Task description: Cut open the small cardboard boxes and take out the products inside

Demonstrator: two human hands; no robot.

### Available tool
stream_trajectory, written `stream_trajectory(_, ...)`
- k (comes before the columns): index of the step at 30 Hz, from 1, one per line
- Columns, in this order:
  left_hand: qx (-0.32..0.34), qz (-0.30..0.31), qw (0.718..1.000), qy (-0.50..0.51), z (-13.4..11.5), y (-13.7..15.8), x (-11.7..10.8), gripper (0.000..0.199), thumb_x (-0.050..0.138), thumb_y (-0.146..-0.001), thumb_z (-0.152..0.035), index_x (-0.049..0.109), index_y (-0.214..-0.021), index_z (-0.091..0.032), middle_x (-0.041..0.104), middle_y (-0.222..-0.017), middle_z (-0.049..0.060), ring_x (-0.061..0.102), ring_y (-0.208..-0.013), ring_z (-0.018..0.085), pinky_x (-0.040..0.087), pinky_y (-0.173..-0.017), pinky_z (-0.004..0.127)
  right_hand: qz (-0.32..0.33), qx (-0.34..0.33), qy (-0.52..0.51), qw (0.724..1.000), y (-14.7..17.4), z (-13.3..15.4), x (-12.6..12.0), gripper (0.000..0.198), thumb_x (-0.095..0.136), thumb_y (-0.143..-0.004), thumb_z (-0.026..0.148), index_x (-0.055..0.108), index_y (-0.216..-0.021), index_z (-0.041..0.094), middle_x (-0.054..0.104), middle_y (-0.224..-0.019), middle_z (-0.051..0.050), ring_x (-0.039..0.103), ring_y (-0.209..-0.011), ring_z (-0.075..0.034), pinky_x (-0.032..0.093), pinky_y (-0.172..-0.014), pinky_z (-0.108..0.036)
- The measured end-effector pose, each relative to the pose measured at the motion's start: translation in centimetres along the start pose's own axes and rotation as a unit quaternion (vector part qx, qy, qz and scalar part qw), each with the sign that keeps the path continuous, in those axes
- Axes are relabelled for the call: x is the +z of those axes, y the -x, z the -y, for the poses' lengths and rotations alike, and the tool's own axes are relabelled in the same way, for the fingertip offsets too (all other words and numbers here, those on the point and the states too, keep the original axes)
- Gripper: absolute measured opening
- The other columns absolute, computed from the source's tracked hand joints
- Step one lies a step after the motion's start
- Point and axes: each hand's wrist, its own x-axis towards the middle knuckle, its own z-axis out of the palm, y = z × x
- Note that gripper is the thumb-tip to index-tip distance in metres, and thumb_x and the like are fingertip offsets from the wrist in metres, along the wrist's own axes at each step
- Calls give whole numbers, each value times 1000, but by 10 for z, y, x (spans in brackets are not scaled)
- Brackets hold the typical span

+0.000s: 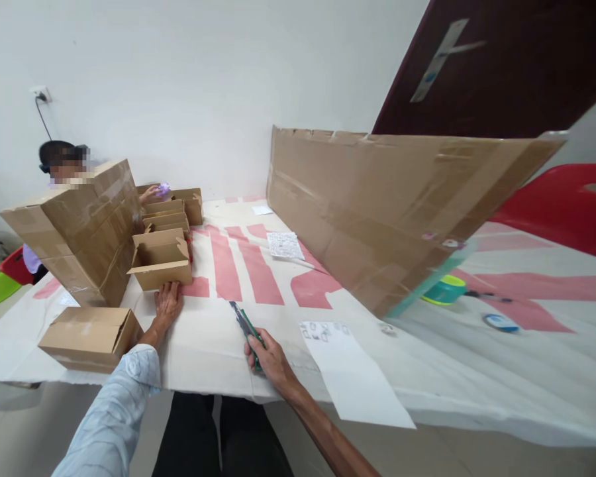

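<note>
My right hand is wrapped round a green box cutter, its blade extended and angled up to the left above the cloth. My left hand lies with its fingers stretched forward at the lower front edge of an open cardboard box. Whether the fingertips press on that box or rest on the cloth just before it, I cannot tell. Left of my left forearm sits a closed cardboard box. Behind the open box stand several more open boxes in a row.
A large taped carton stands at left, a person behind it. That person's hand holds something purple. A tall cardboard sheet leans across the right. Papers, a tape roll and a blue-white disc lie on the tablecloth.
</note>
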Motion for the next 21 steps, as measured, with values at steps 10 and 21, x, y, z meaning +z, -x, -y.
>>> stream_trajectory(10,-13,7,1000,11,-3,1,0,41,53,-100,-21,64,-140,-25,70,-133,15,60,-127,35,45,-109,49,-9,-2,0,1000,0,-5,1,54,71,-76,71,62,-100,23,63,-69,3,56,-49,-14,45,-44,-27)
stream_trajectory(21,-34,13,998,41,-4,4,-2,46,53,-101,-23,60,-146,-25,62,-140,17,58,-132,35,45,-112,49,-22,1,12,1000,1,-6,0,54,70,-76,70,61,-100,22,64,-68,4,57,-49,-15,47,-46,-28)
